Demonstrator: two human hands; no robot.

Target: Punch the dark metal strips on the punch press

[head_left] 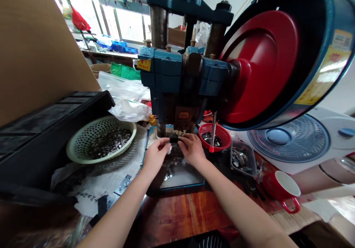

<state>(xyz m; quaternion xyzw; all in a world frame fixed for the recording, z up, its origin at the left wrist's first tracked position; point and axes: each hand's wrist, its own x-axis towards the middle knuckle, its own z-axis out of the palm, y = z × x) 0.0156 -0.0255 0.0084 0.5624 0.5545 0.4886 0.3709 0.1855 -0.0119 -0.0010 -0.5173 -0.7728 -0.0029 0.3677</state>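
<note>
A blue press (166, 70) with a large red and black wheel (263, 67) stands in front of me. Under its head, both my hands meet at a small black piece (174, 139) on the press bed. My left hand (158, 150) pinches the piece's left side between thumb and fingers, with something small and white by the thumb. From the right, my right hand (192, 148) has its fingers bent against the other side of the piece. Loose metal bits (169, 172) lie on the pale plate (180, 179) below my hands.
A pale green basket (73, 148) of small dark parts is at left, beside a black crate (55, 129). On the right are a red basket (226, 131), a clear box of metal pieces (253, 161), a red mug (273, 183) and a fan (288, 137).
</note>
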